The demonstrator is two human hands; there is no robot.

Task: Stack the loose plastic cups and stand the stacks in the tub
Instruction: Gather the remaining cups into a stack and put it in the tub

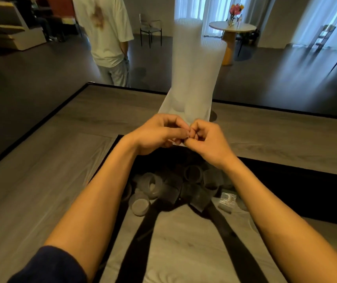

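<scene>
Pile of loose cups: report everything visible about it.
The pile of loose cups lies on the black mat between the person's forearms. The cups are short, round and made of what looks like translucent, smoky plastic. They are tumbled on their sides at mixed angles and touch one another. Some show open mouths to the camera, and one at the near left shows its base. A clearer ribbed cup lies at the right edge. Neither the left hand nor the right hand touches the pile.
</scene>
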